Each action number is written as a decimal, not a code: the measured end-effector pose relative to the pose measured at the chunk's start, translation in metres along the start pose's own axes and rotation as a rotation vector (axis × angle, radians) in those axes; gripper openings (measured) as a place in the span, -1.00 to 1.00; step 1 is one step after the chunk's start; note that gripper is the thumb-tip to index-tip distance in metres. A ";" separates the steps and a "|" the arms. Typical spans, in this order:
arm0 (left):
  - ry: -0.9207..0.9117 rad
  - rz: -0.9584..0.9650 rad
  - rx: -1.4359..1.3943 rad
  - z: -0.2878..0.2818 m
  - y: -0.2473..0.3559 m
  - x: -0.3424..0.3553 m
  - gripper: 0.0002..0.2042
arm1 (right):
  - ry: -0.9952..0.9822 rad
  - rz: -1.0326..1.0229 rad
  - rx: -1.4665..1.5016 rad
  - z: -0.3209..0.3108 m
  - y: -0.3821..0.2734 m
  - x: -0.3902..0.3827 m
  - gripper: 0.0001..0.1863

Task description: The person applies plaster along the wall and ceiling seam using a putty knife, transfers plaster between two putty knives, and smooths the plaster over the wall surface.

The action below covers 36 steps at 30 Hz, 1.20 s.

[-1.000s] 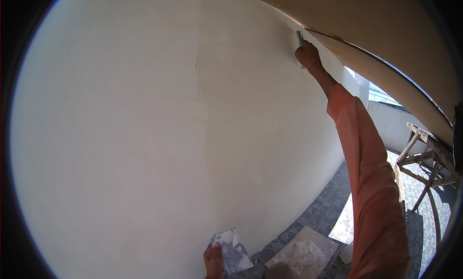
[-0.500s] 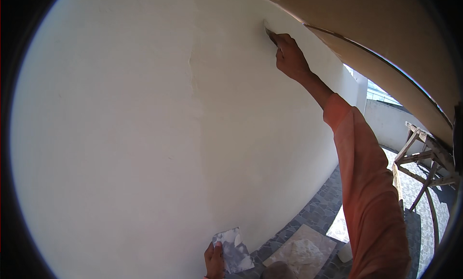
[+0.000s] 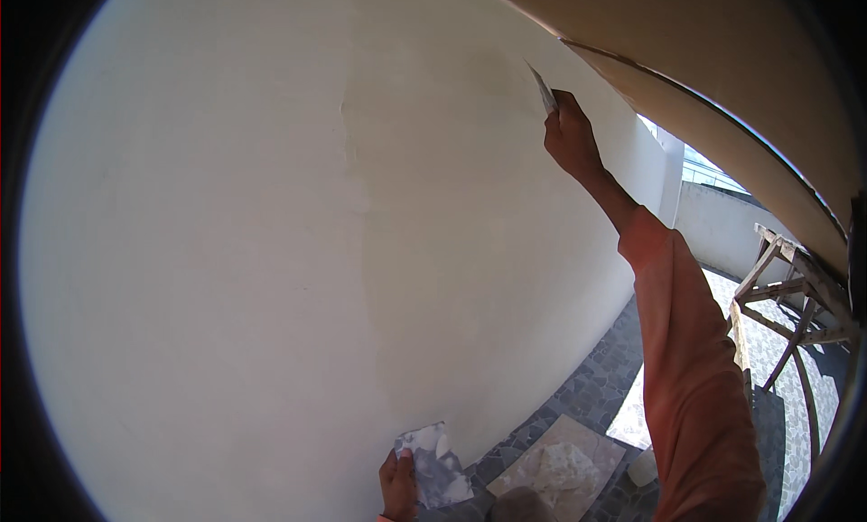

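Note:
My right hand is closed around a putty knife, held up near the top right of the pale wall. The knife's thin blade points up and to the left; whether its edge touches the wall I cannot tell. Low in the view, my left hand grips a flat grey plate smeared with white putty, its thumb on top. A slightly darker band of coating covers the wall's right part, with an uneven vertical edge on its left.
A board with a heap of white putty lies on the grey patterned floor. A wooden trestle stands at the right. The brown ceiling edge slants overhead. A low wall stands beyond.
My right hand with the putty knife has moved right and slightly down, and the blade has turned more edge-on. My left hand still holds the plate in nearly the same place.

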State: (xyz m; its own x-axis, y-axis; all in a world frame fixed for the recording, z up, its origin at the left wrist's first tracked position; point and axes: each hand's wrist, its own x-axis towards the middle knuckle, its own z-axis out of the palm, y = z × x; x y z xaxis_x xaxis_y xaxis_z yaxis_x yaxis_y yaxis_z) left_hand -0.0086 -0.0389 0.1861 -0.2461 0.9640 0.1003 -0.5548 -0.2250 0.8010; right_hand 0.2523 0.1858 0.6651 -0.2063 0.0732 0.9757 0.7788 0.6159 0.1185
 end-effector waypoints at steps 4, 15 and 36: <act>-0.014 -0.014 0.036 -0.011 -0.012 0.005 -0.73 | 0.074 0.325 -0.134 0.000 0.050 0.036 -0.63; -0.041 0.013 -0.004 -0.003 -0.013 0.002 -0.70 | -0.008 0.302 -0.184 0.025 0.059 0.043 -0.57; 0.007 0.006 0.016 -0.006 -0.010 -0.002 -0.69 | -0.047 0.423 -0.102 0.001 0.041 0.094 -0.60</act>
State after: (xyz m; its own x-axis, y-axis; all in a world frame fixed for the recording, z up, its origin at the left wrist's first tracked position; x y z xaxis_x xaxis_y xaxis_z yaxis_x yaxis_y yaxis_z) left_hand -0.0079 -0.0392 0.1746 -0.2553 0.9616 0.1011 -0.5407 -0.2286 0.8095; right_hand 0.2644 0.2186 0.7616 0.1187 0.3395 0.9331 0.8546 0.4435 -0.2700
